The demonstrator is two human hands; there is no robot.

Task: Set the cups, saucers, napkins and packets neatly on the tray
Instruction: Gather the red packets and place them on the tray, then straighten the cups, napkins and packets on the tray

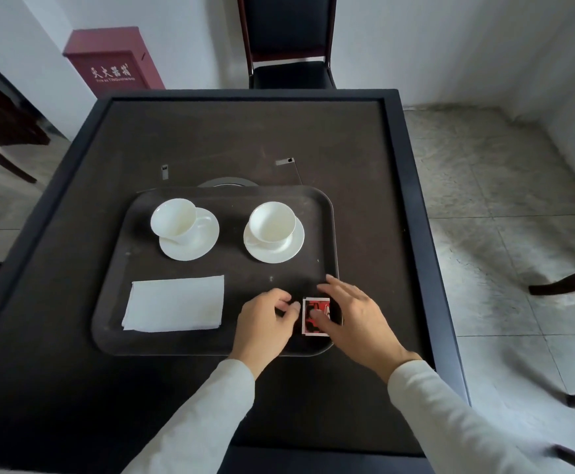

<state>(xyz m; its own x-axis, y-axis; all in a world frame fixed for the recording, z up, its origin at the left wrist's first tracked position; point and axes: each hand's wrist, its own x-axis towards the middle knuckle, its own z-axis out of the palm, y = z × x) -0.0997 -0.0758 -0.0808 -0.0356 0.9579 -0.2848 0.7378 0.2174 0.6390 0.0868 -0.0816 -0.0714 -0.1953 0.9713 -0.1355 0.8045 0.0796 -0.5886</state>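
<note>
I see tray (115,268) on table (74,388) | two cups on saucers at back | napkin (175,304) front-left | packet (315,316) front-right

Dark table (245,131), chair (287,39), tiled floor (501,206)

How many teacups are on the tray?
2. One teacup sits on a saucer at the tray's far left; the other teacup sits on a saucer at the far right.
</note>
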